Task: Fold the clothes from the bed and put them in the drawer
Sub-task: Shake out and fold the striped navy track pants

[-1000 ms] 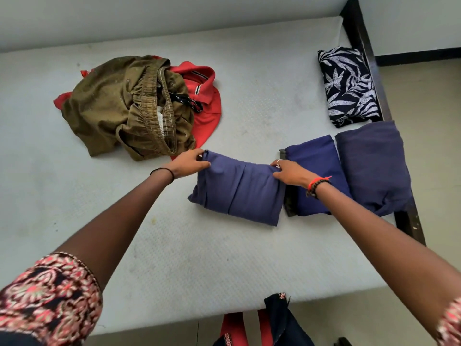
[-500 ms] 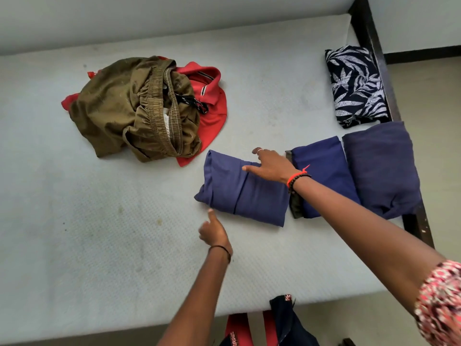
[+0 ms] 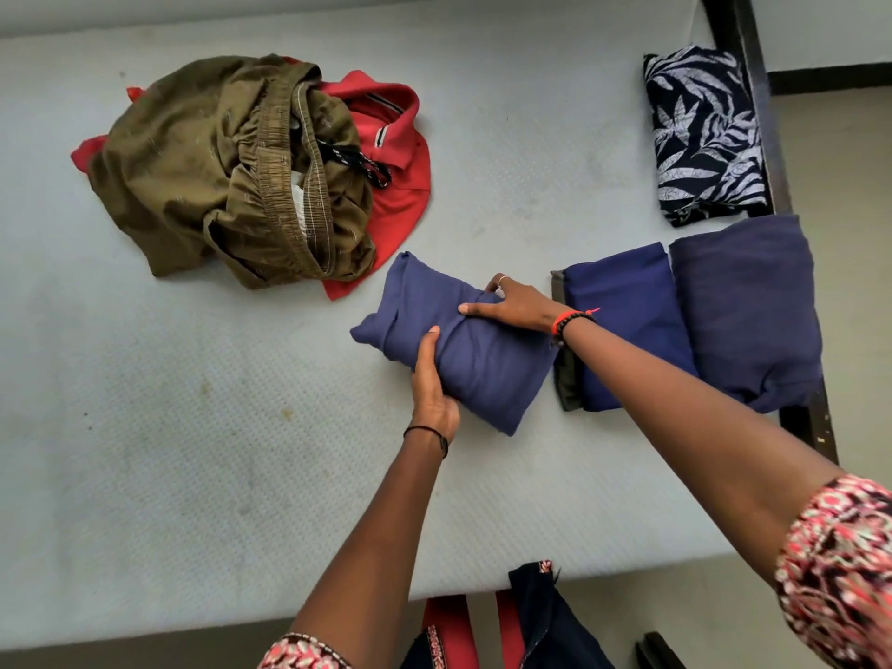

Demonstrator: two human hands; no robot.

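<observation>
Left hand (image 3: 432, 379) clamps the bundle's (image 3: 473, 350) near edge, thumb on top. Right hand (image 3: 519, 306) grips its far edge, probably to lift it whole so the folds hold. Bundle lies on bed (image 3: 193, 475). Folded pile (image 3: 627, 325) just right of bundle; olive heap (image 3: 207, 185) beyond-left. Half a second ago left hand was empty, short of bundle.

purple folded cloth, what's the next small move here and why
Probably lift the purple folded cloth and set it beside the dark blue folded piece on its right. It looks fully folded, the left hand has a grip on its near edge, and the right hand holds its top.
</observation>
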